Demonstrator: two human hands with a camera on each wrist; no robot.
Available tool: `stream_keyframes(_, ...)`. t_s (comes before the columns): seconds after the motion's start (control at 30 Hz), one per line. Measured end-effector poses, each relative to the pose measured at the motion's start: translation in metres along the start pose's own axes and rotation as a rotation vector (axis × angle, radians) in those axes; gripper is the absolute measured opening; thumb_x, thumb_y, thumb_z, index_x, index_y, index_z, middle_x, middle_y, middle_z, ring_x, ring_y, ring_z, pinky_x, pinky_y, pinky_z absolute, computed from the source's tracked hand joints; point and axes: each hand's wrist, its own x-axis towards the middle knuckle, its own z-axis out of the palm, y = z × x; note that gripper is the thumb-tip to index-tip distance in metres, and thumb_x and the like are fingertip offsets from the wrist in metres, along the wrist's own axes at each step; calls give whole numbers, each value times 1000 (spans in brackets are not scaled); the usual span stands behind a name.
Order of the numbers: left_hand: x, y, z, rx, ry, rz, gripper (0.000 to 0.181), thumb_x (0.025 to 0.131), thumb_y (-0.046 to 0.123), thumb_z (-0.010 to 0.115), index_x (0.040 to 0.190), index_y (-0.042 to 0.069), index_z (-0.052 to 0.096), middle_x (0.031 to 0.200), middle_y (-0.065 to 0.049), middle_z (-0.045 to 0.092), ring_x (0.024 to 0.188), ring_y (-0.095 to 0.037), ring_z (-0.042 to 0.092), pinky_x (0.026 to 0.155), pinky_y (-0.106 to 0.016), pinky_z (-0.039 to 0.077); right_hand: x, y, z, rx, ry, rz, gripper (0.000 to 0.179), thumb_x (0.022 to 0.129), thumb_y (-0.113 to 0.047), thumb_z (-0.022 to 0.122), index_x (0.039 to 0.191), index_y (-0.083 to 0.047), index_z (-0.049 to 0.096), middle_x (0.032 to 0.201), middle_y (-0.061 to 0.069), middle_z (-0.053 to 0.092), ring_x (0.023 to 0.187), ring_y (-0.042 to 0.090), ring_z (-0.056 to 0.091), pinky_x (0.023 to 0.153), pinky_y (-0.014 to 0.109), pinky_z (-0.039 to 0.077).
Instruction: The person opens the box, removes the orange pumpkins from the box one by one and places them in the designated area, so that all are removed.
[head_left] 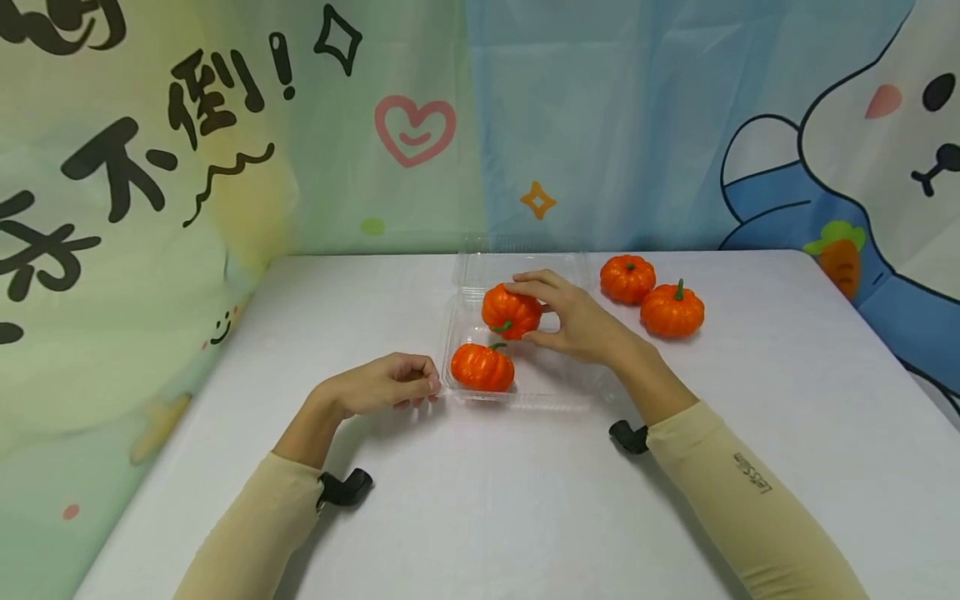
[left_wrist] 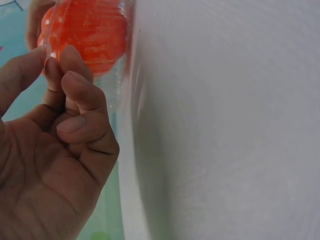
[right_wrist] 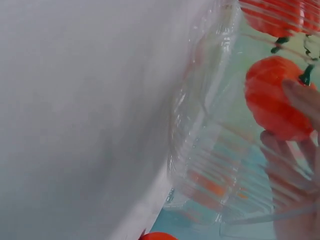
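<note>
A clear plastic clamshell box [head_left: 555, 379] stands on the table with its lid folded back behind it. At the box's left front edge, my left hand [head_left: 386, 385] pinches the rim between thumb and fingers, as the left wrist view shows. One small orange toy pumpkin [head_left: 482, 368] sits in the front left of the box. Just behind it, my right hand [head_left: 576, 323] grips a second pumpkin [head_left: 512, 312] from the right, over the back left of the box. Through the clear wall, the right wrist view shows thumb and fingers around this pumpkin [right_wrist: 272, 97].
Right of the box, two more orange pumpkins stand close together: one further back [head_left: 627, 278] and one nearer [head_left: 672, 312]. The white table [head_left: 480, 500] ends at a printed backdrop cloth [head_left: 420, 200].
</note>
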Motion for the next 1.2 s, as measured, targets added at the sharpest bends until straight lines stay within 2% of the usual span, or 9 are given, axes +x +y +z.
stream_keyframes(0.27,-1,1,1,-8,0,-16,15,104,14,54,102,0,60,89,-15,58,75,-20,48,63,-24,39,-8,1,-8,-11,39,-6,68,85,-9,84,146,-12,54,149,13,48,130,33,54,101,50,52)
stream_keyframes(0.6,-1,1,2,-4,4,-13,16,105,15,55,102,0,60,91,-19,58,74,-18,48,63,-23,39,-23,3,-22,-3,128,-34,69,83,-8,86,145,-9,55,145,12,51,127,28,56,94,45,56)
stream_keyframes(1.03,-1,1,2,-2,1,-18,15,105,16,55,102,2,60,90,-18,58,73,-20,48,63,-24,39,-48,14,-41,-36,228,43,73,81,-10,88,146,-10,54,148,10,50,133,28,51,95,49,55)
stream_keyframes(1.2,-1,1,2,-1,3,-24,13,105,15,55,102,4,61,91,-20,59,74,-21,48,64,-24,40,-59,14,-49,-45,254,30,74,79,-7,89,145,-8,55,145,11,52,129,28,55,92,48,56)
